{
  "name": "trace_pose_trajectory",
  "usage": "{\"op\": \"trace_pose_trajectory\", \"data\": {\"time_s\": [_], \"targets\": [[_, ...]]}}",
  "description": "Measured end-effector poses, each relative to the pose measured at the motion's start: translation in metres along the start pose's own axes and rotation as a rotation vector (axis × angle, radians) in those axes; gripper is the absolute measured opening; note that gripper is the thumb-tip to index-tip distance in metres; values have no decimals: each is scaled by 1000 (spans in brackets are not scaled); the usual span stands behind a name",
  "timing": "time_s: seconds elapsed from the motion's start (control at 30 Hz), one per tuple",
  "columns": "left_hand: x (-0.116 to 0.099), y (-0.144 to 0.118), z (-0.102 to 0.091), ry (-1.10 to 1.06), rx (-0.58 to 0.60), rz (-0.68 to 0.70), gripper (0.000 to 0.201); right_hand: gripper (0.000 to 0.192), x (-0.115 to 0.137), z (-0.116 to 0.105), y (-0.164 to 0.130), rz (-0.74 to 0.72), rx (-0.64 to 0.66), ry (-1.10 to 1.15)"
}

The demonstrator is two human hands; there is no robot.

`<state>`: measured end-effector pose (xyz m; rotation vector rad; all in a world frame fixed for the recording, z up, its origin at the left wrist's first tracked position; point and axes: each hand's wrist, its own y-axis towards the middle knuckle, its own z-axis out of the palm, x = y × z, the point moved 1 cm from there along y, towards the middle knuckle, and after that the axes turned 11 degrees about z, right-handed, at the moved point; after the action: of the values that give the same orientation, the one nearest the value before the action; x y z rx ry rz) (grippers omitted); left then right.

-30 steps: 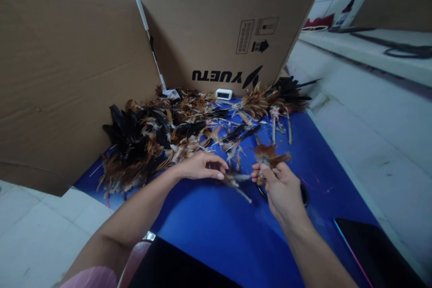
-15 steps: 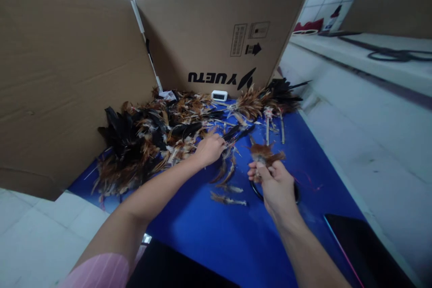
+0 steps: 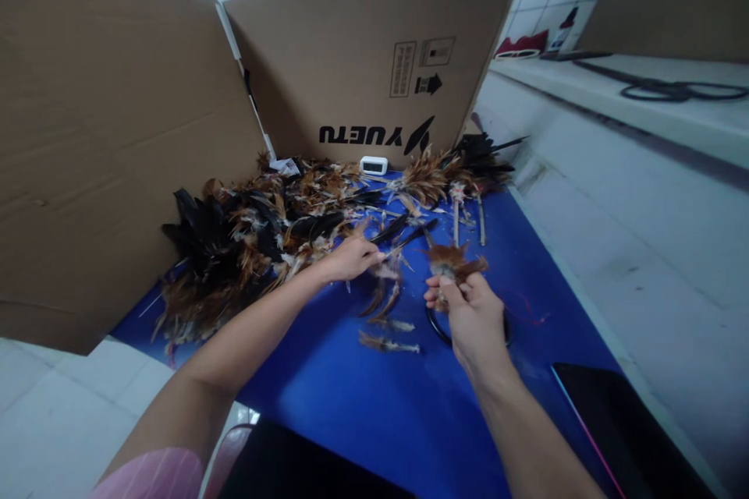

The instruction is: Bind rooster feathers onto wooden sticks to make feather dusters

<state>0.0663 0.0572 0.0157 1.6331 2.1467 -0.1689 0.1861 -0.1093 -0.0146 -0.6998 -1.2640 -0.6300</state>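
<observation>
My right hand (image 3: 473,312) is closed round a small bunch of brown feathers (image 3: 449,256), its fluffy tips pointing away from me. Black loops (image 3: 434,327), like scissors handles, show on the blue tabletop (image 3: 363,413) beneath this hand. At the near edge of a large feather pile (image 3: 257,226), my left hand (image 3: 354,257) has its thumb and fingers pinched together; what they hold, if anything, is too small to make out. Long black feathers (image 3: 389,230) lie just beyond its fingertips. Several loose, curved feathers (image 3: 389,345) rest between the two hands.
Tall cardboard panels (image 3: 351,54) stand at the left and back. A small white digital clock (image 3: 373,165) sits by the back panel. Bundled feathers with sticks (image 3: 456,218) are at back right. A dark flat device (image 3: 620,421) lies front right, beside the white wall (image 3: 614,210).
My left hand has drawn back slightly toward me and its fingers have closed in. The right hand keeps its grip on the feather bunch. The whole view has shifted a little.
</observation>
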Motion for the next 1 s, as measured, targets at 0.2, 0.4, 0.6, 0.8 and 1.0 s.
{"op": "trace_pose_trajectory", "data": {"time_s": [0.2,0.4,0.6,0.8,1.0], "targets": [[0,31,-3,264,-116,-190,25,13,3,-1,2,-10,-16,9],[8,80,19,301,-46,-317,28,12,0,-3,5,13,-18,14],[25,99,18,252,18,-366,21,11,5,-5,4,5,-28,14],[23,102,1,214,-47,-349,27,12,8,-6,4,2,-34,21],[12,112,18,203,17,-418,37,11,9,-6,4,-3,-36,-5]]}}
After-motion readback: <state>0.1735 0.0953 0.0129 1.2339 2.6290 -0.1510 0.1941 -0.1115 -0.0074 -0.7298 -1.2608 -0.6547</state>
